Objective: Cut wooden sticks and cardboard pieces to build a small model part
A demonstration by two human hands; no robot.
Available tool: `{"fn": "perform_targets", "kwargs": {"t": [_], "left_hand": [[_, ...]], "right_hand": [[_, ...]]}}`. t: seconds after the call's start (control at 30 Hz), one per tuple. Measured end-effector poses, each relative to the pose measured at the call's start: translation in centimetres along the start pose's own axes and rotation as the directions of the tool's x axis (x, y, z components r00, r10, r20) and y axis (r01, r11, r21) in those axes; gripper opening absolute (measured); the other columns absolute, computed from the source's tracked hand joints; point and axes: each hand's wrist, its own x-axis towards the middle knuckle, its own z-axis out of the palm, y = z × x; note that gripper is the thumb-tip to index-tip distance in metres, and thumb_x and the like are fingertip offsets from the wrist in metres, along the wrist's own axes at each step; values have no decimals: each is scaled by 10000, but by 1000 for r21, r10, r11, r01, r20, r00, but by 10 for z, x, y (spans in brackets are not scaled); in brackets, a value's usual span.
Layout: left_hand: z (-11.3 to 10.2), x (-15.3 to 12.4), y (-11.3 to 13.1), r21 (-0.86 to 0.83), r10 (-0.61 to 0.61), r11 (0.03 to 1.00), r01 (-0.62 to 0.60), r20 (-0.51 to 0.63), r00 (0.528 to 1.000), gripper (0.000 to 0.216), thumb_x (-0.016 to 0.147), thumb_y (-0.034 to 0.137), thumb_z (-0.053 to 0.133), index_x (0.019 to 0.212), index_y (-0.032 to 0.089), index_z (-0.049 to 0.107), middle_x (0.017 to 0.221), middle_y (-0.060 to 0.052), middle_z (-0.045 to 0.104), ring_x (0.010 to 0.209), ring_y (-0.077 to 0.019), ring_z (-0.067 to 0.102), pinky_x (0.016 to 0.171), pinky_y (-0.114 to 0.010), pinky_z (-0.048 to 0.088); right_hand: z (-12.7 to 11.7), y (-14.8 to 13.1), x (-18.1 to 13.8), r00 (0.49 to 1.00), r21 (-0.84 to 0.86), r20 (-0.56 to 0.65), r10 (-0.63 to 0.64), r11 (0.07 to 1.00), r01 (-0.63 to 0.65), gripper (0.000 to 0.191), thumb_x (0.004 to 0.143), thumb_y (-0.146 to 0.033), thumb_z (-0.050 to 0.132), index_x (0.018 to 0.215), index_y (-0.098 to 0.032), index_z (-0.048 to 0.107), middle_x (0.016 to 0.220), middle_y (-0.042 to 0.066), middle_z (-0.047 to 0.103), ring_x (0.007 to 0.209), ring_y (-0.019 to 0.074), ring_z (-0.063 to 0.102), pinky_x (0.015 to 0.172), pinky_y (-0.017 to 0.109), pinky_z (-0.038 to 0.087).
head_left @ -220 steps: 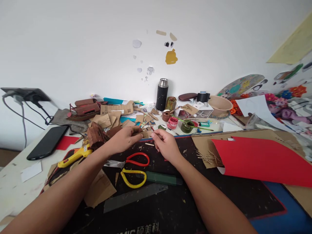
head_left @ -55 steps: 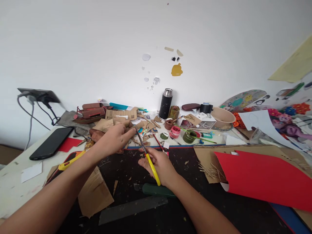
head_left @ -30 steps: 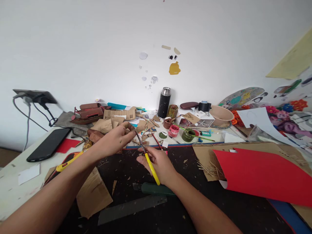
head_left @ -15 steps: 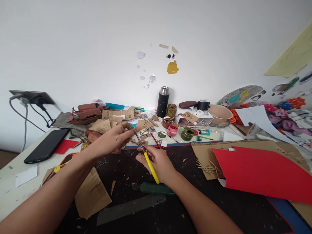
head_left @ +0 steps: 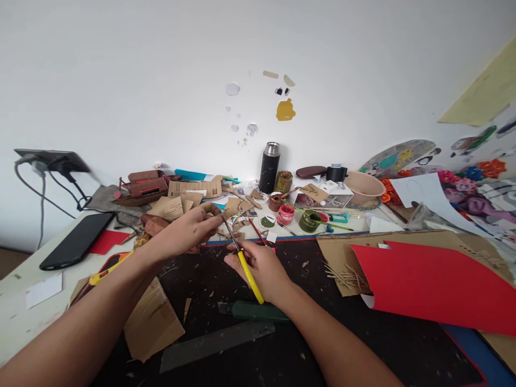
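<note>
My right hand (head_left: pixel 268 269) is closed around yellow-handled scissors (head_left: pixel 250 277), whose metal blades point up and to the left. At the blade tips, my left hand (head_left: pixel 197 226) has its fingers pinched together; whatever lies between them is hidden or too small to name. Both hands hover over the dark cutting mat (head_left: pixel 193 285). Beneath my right wrist lies a green utility knife (head_left: pixel 258 310), and a clear ruler (head_left: pixel 217 346) is just in front of it. A piece of cardboard (head_left: pixel 154 322) rests by my left forearm.
Paint jars (head_left: pixel 286 214) and a black flask (head_left: pixel 270 169) stand along the back among cardboard scraps. On the right, red paper (head_left: pixel 427 285) curls over cardboard beside thin sticks (head_left: pixel 344 277). A phone (head_left: pixel 78 242) and a yellow cutter (head_left: pixel 107 273) lie to the left.
</note>
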Motion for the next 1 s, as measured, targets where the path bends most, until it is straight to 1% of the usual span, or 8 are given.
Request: {"fn": "perform_targets", "kwargs": {"t": [0.13,0.27,0.43,0.57,0.63,0.73,0.87,1.0], "left_hand": [[1,0,2,-22,-25,999,25,16,1000,540,909,668,495,591,241,402,556,33,382,532,-139,359,517,-284,325],[1,0,2,-52,-9,999,8,-9,1000,518,899,664,536,619,236,453,573,29,400,538,-141,381,515,-279,341],[1,1,-3,-127,-75,989,79,33,997,539,877,688,531,598,241,419,552,33,348,494,-129,327,454,-273,296],[3,0,-3,-211,-90,973,87,-5,996,485,817,673,615,667,228,494,568,42,377,504,-121,342,448,-251,300],[3,0,-4,-266,-113,957,111,8,994,467,795,666,644,713,225,517,575,53,369,503,-114,326,433,-238,276],[4,0,-7,-328,-133,935,132,19,991,457,792,647,663,720,223,510,584,57,362,507,-107,317,420,-223,256],[4,-1,-9,-341,-126,932,121,8,992,447,816,621,654,693,225,487,570,55,370,505,-107,315,425,-225,262],[3,-1,-4,-313,-112,944,108,7,994,449,795,617,668,680,228,476,569,57,379,503,-107,324,450,-231,277]], "right_hand": [[-1,0,0,1000,-20,-6,-7,1000,7,361,981,-522,700,1142,-205,766,805,33,722,712,179,614,667,267,468],[-2,-1,0,1000,-31,-6,-4,1000,4,346,982,-508,700,1136,-206,768,827,37,734,718,178,620,661,262,457],[-2,-2,0,1000,-55,-9,-2,999,2,345,988,-496,692,1156,-204,764,810,31,729,700,170,609,651,256,438],[-3,-3,0,1000,-54,-6,-9,999,9,356,987,-497,693,1172,-201,761,809,26,726,696,166,602,641,250,425],[-4,-3,0,1000,-49,-8,-10,999,9,368,983,-503,697,1177,-197,760,819,28,730,703,167,607,643,248,427],[-4,-4,-1,1000,-45,1,-10,999,10,386,976,-509,706,1192,-192,759,835,33,739,716,171,617,648,247,436],[-4,-4,-1,1000,-27,-3,-14,1000,14,387,975,-509,707,1199,-198,758,867,39,753,737,177,637,663,251,456],[-3,-2,-1,1000,-21,0,-17,1000,17,389,974,-507,710,1209,-200,757,872,38,753,740,178,643,665,252,463]]}}
